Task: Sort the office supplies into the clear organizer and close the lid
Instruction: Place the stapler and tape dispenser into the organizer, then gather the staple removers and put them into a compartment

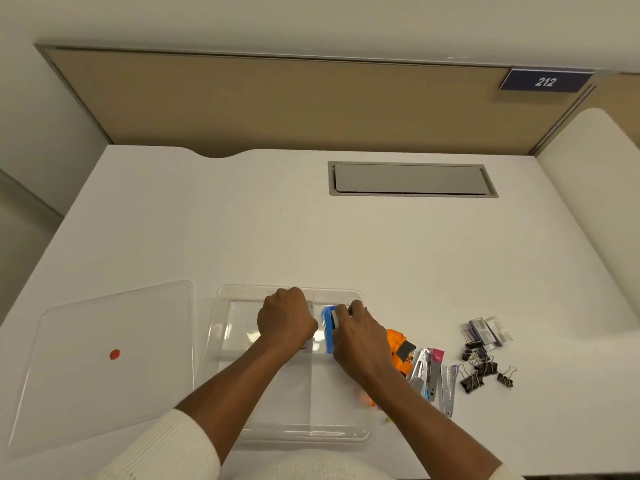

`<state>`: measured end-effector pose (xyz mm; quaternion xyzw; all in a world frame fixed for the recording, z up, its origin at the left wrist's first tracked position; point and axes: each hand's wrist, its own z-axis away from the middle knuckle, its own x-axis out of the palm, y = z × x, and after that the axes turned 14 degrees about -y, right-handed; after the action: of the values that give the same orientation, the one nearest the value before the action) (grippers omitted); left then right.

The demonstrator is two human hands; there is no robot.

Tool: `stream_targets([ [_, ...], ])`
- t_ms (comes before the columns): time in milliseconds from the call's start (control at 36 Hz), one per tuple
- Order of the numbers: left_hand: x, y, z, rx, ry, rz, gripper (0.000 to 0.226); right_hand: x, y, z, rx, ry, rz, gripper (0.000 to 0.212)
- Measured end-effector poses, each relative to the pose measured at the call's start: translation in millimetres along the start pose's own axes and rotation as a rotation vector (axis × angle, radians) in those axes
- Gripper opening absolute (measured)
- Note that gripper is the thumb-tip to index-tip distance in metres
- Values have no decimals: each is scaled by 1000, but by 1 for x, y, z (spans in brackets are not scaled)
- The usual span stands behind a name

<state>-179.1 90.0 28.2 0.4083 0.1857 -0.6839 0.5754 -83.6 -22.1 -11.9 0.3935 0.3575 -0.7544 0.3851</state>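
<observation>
The right hand (360, 336) is closed on a blue stapler (328, 329), fingertips pinching its far end, and holds it inside the clear organizer (221, 341) in the far right compartment, alongside the centre divider. The left hand (285, 318) rests curled, knuckles up, over the far left compartment just beside the divider; a pale flat item lies under it, but whether the hand grips it cannot be told.

The organizer sits open on the white desk (311, 237) directly in front of the person. Its near compartments appear empty. The clear lid (104, 358), marked with a red dot, lies flat on the desk to the left, just beside the organizer and apart from it.

Unsorted supplies remain on the desk to the right of the organizer:
- an orange item (398, 341), partly hidden behind the right wrist, touching or nearly touching the organizer wall
- several silver staplers (433, 372), one with a pink end, lying in a loose cluster
- black binder clips (481, 365) scattered beyond them
- small boxes of staples (488, 330) at the far edge of the group

Step in hand, by judgement — seating the blue stapler in its compartment; sorting is at an early stage. The next move calls for releasing the stapler once it lies flat, then reaching right for the next item — the lid goes on last.
</observation>
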Motion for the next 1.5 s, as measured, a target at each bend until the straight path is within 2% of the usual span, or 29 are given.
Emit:
stream_targets([
  [111, 2, 2, -4, -3, -4, -27, 22, 2, 2, -1, -11, -7, -10, 52],
  [389, 21, -8, 7, 19, -9, -47, 44, 6, 3, 0, -3, -9, -42, 60],
  [583, 23, -21, 21, 74, -34, -157, 45, 4, 2, 3, -15, 12, -47, 62],
  [667, 25, -23, 26, 119, -42, -244, 39, 2, 1, 7, -33, 27, -56, 57],
  [806, 27, -18, 35, 143, -45, -342, 62, 5, 1, 10, -63, 78, -33, 54],
  [1000, 24, -16, 40, 174, 0, -562, 33, 6, 7, 22, -63, 180, -126, 55],
  [1083, 22, -9, 43, 213, 74, -561, 22, 0, 18, 42, 14, 338, -291, 36],
  [1194, 20, 15, 58, 309, 147, -468, 21, -2, 50, 74, 211, 517, -481, 29],
  [1250, 23, 31, 68, 438, 183, -405, 25, 2, 72, 88, 336, 551, -503, 28],
  [1361, 42, 65, 83, 702, 79, -267, 24, 18, 115, 111, 600, 486, -461, 42],
  [1500, 73, 101, 96, 786, -116, -280, 19, 35, 140, 124, 716, 300, -391, 56],
])
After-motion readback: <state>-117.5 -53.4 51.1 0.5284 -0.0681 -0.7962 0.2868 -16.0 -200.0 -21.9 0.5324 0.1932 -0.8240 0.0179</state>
